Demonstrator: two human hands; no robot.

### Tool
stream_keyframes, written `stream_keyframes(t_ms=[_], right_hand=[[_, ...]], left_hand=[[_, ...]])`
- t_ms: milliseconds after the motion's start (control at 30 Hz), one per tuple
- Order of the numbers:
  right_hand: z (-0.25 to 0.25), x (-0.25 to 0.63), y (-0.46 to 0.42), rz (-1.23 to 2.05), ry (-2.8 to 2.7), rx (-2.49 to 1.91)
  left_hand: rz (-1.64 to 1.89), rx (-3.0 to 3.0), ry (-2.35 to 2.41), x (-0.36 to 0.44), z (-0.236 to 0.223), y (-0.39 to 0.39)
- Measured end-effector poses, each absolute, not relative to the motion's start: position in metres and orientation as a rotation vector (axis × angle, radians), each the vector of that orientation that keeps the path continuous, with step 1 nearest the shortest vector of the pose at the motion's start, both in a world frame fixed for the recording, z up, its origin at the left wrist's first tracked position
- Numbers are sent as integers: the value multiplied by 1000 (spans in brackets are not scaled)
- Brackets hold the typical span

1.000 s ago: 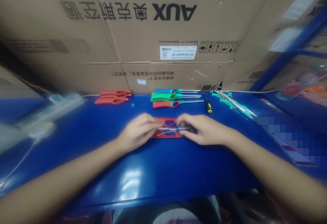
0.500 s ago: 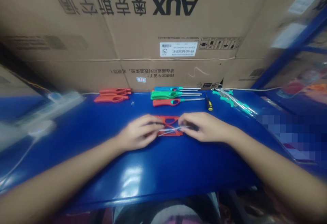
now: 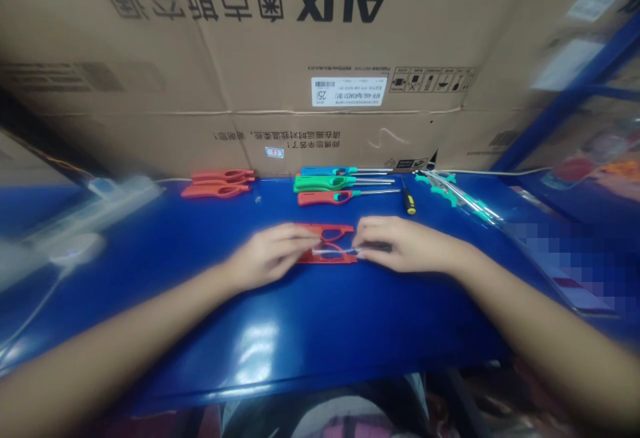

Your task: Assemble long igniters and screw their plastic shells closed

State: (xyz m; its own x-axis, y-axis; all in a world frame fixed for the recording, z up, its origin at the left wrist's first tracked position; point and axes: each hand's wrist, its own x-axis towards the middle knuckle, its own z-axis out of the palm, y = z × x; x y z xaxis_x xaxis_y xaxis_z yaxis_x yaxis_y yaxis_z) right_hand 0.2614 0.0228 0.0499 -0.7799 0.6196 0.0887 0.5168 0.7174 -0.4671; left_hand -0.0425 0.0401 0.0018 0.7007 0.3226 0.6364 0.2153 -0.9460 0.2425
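Note:
Two red lighter casing halves point(image 3: 336, 228) lie side by side on the blue table, hollow sides apparently up, with their trigger loops showing. My left hand point(image 3: 273, 255) rests over their left ends, fingers pressed together; what its fingertips hold is hidden. A thin pale wire point(image 3: 335, 251) runs across the nearer half from those fingertips towards my right hand point(image 3: 387, 241). My right fingers are closed in a pinch at the casing's right end, around a slim dark part point(image 3: 379, 247) that the wire seems to meet.
Behind the hands lie red, green point(image 3: 320, 184) and blue lighters with metal tubes, and a yellow-black screwdriver point(image 3: 410, 203). Red casings point(image 3: 216, 189) sit back left, metal tubes with teal pieces point(image 3: 463, 199) back right. A power strip point(image 3: 100, 211) is at left; a cardboard wall point(image 3: 280, 58) stands behind.
My left hand has lowered its fingers onto the casing. The wire, earlier raised and crossed with another thin strand, now lies straighter across the nearer half. My right hand has barely moved.

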Motion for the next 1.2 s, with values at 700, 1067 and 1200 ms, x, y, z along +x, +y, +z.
stream_keyframes(t_ms=[700, 1067, 1200], right_hand=[[51, 256, 20, 657, -2736, -948], [53, 253, 17, 584, -2782, -996], [49, 253, 18, 482, -2806, -993]], left_hand=[[932, 2630, 580, -38, 2, 38], [948, 2630, 564, -37, 2, 38], [953, 2634, 553, -37, 1, 38]])
